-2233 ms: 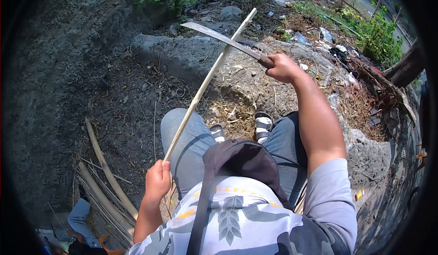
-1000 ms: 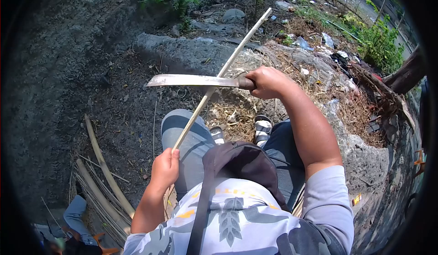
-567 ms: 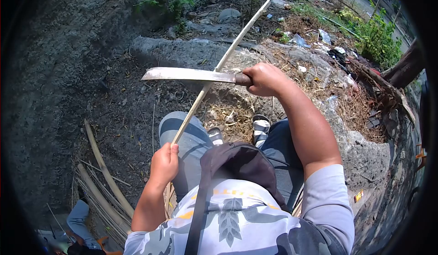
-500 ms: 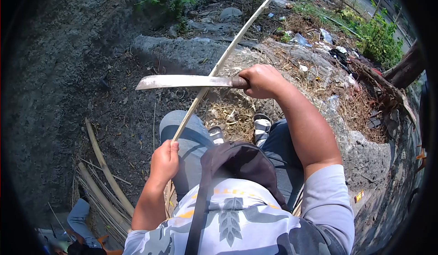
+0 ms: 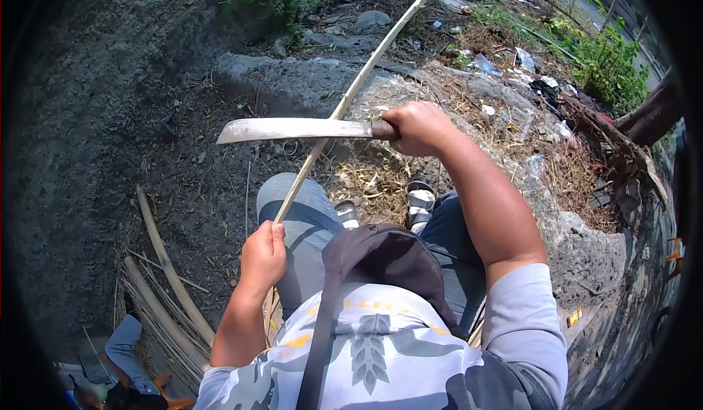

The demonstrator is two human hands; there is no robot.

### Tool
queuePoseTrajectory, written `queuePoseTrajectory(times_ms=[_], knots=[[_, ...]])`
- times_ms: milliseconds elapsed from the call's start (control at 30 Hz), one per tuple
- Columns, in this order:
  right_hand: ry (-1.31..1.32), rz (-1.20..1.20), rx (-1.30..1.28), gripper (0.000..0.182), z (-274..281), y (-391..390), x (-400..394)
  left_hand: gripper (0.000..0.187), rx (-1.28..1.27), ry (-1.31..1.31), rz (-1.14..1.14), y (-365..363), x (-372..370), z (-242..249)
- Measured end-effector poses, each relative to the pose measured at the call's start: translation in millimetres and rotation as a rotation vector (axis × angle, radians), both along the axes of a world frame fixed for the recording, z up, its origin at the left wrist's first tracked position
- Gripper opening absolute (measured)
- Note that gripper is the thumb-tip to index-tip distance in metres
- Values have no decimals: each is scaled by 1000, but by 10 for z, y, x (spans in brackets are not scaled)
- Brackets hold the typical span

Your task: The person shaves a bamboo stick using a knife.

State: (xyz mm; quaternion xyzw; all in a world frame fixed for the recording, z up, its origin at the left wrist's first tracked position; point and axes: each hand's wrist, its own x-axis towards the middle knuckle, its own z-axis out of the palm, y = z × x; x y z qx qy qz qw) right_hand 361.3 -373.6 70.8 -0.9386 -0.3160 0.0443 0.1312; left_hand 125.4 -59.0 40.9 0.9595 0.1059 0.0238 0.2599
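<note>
My right hand (image 5: 419,128) is closed around the dark handle of a machete (image 5: 293,128). Its broad blade points left and lies across a long pale bamboo strip (image 5: 377,52). The strip slants from lower left to upper right, its far end rising towards the top of the view. Low down, my left hand (image 5: 263,255) grips the strip beside my left knee, thumb on top. Blade and strip cross a little left of my right hand, above my knees. Part of the strip below my left hand is hidden by my forearm.
Bamboo poles (image 5: 165,256) and thin strips lie on the ground at left. Another person's leg (image 5: 124,344) shows at bottom left. A stone ledge (image 5: 293,80) is ahead, shavings (image 5: 373,179) lie by my feet, and a tree trunk (image 5: 652,113) stands at right.
The bamboo strip has shifted slightly, its far end moving a little left and up. The machete and both hands stay almost where they were.
</note>
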Motion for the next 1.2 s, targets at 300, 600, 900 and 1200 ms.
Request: queuePoseTrajectory(times_ms=[300, 600, 900, 1200], knots=[[-53, -116, -2, 21, -230, -188, 282, 32, 24, -5, 1, 138, -101, 5], [-134, 139, 15, 17, -74, 111, -7, 32, -31, 25, 3, 13, -96, -16], [26, -220, 2, 19, -176, -243, 276, 33, -1, 69, 31, 191, -280, 156], [-131, 27, 56, 16, -144, 42, 36, 32, -17, 3, 33, 99, -198, -26]])
